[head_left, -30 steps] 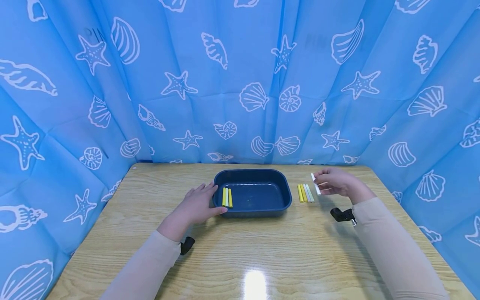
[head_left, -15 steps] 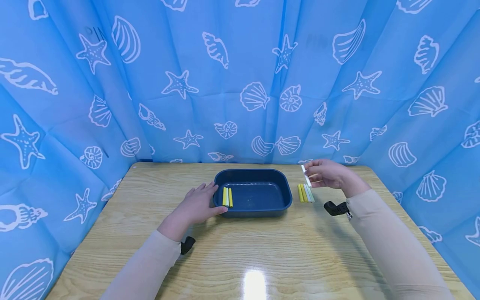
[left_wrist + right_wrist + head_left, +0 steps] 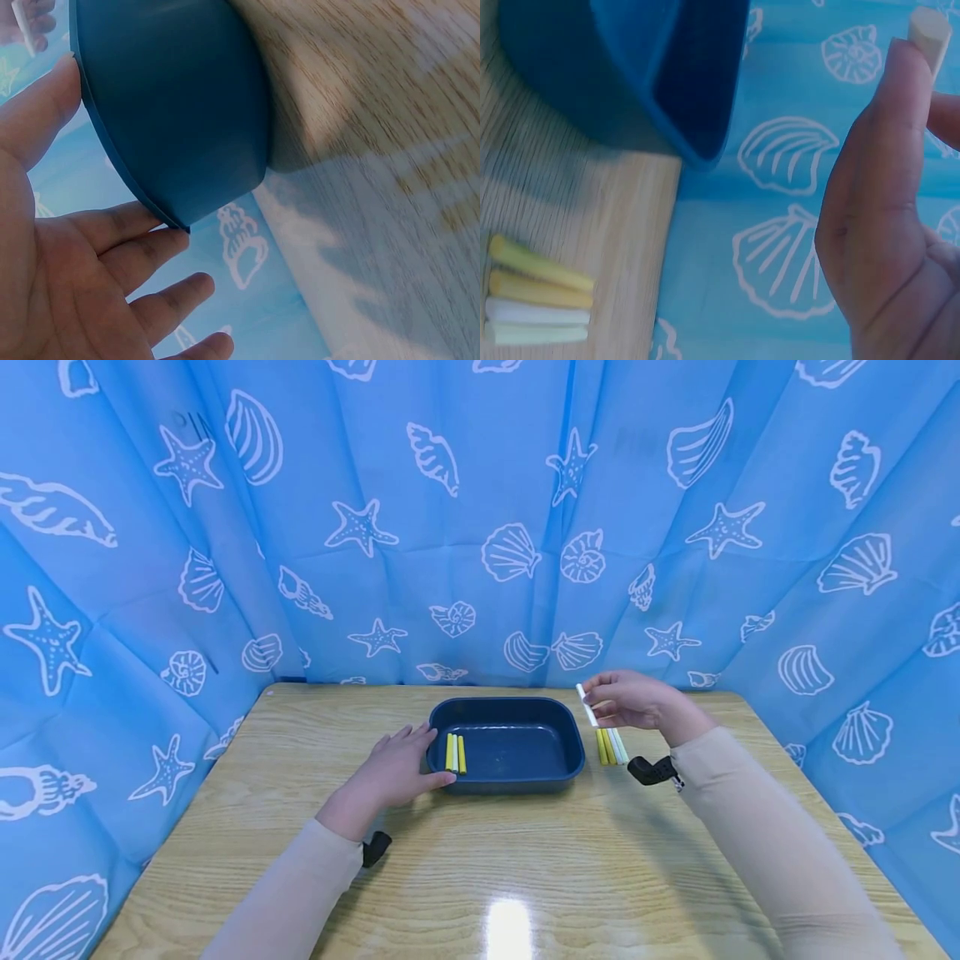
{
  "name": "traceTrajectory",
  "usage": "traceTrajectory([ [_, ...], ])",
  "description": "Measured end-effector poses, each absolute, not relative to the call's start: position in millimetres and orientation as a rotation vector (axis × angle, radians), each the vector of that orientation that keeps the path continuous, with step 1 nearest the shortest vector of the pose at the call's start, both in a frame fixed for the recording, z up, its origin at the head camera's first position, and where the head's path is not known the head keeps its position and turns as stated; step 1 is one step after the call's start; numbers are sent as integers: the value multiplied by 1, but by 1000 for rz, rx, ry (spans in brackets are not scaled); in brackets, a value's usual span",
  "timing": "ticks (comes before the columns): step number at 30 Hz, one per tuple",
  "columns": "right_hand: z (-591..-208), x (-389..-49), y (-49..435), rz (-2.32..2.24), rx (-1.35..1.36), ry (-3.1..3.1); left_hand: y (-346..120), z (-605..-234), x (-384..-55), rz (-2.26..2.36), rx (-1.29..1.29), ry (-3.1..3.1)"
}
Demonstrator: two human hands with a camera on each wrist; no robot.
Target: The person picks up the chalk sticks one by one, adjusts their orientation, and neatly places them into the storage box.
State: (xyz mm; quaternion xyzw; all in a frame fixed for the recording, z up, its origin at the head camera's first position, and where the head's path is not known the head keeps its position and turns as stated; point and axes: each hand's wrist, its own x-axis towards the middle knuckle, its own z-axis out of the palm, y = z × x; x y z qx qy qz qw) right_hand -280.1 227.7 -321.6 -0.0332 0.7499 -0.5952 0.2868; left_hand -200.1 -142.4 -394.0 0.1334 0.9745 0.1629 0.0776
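Observation:
Between thumb and fingers my right hand pinches a white stick of chalk, held up near the right end of a dark blue tub. The chalk's end pokes past the thumb in the right wrist view. My left hand is spread at the tub's left end, thumb and fingertips touching its rim. Inside the tub, at its left end, yellow chalk sticks lie side by side with a whitish one between them. Below my right hand, several chalk sticks lie in a row: yellow, white and pale green.
The wooden table runs back to a blue curtain printed with white shells and starfish. Black wrist-camera mounts stick out by both sleeves.
My right hand has moved left with the white chalk, from right of the chalk row to beside the tub's right end. My left hand has stayed at the rim.

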Motion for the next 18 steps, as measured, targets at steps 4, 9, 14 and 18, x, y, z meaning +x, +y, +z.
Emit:
traceTrajectory([
  [4, -320, -282, 218, -1602, -94, 1983, -143, -394, -200, 486, 408, 2916],
  [9, -321, -285, 208, -1606, -71, 1973, -142, -395, -201, 485, 414, 2916],
  [14, -323, -288, 196, -1610, -58, 1948, -143, -396, -202, 491, 405, 2916],
  [18, -323, -290, 186, -1598, -50, 1934, -143, -395, -201, 494, 396, 2914],
])
